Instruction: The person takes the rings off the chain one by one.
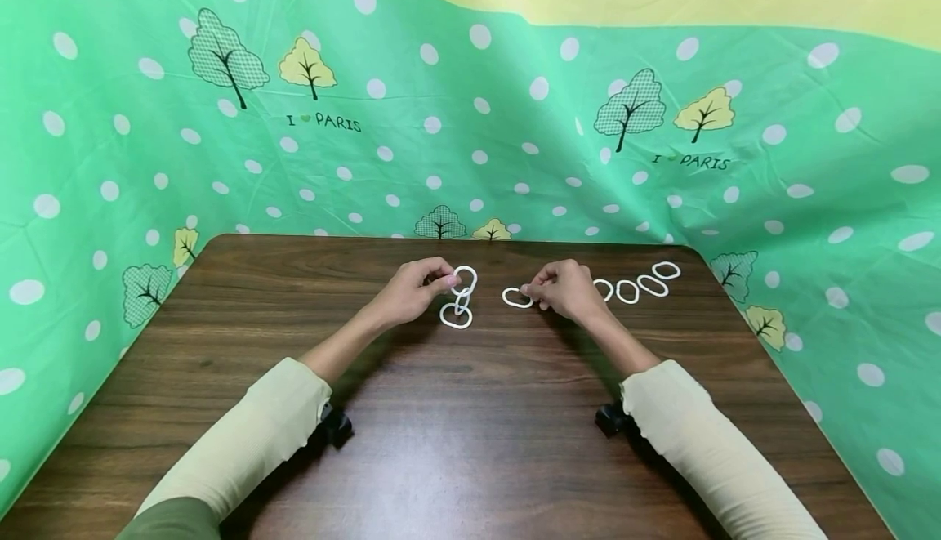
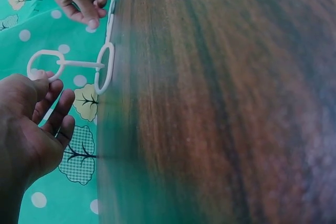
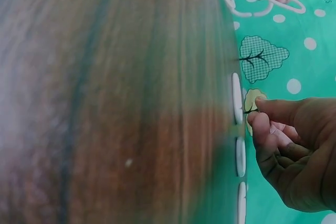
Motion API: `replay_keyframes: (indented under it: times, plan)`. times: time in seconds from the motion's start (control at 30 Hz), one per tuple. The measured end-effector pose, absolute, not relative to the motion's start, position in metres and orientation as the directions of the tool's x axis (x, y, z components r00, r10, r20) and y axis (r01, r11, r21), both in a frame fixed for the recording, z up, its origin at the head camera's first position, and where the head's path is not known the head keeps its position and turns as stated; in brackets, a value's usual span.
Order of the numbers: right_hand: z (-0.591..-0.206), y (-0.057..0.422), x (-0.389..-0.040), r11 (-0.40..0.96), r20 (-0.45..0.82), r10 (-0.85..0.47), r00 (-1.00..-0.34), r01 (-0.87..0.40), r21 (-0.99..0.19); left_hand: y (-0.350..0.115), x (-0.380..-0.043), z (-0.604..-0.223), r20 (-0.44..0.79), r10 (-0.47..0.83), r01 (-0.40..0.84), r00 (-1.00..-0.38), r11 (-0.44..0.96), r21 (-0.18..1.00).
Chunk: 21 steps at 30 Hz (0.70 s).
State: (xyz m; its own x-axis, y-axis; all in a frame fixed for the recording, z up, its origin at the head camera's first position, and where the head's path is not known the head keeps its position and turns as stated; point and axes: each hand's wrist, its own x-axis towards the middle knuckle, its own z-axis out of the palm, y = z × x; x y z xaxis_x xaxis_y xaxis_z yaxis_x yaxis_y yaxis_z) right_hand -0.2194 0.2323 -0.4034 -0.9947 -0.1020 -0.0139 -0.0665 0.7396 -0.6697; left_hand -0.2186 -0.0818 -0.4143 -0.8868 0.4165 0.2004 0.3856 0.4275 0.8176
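Note:
In the head view, my left hand (image 1: 415, 288) pinches the upper link of a short chain of three white oval chain links (image 1: 466, 269) between thumb and finger. The middle link (image 2: 79, 64) hangs from it, and the lowest link (image 2: 105, 69) is at the tabletop. My right hand (image 1: 564, 287) hovers just above the right end of a loose white link (image 1: 517, 303) lying on the table. Its thumb and forefinger tips are close together, a little over that link (image 3: 237, 99) in the right wrist view, with nothing seen between them.
Right of my right hand, several more white links (image 1: 627, 292) lie in a row on the brown wooden table (image 1: 470, 426) toward its far right corner. A green dotted cloth (image 1: 470, 140) with printed trees hangs behind and beside the table.

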Motion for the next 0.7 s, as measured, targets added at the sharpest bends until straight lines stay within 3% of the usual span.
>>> replay_keyframes:
  times: [0.7]
  plan:
    - [-0.380, 0.198, -0.211, 0.628, 0.092, -0.204, -0.975, -0.203, -0.752, -0.078, -0.220, -0.417, 0.192, 0.426, 0.377, -0.884, 0.407, 0.832]
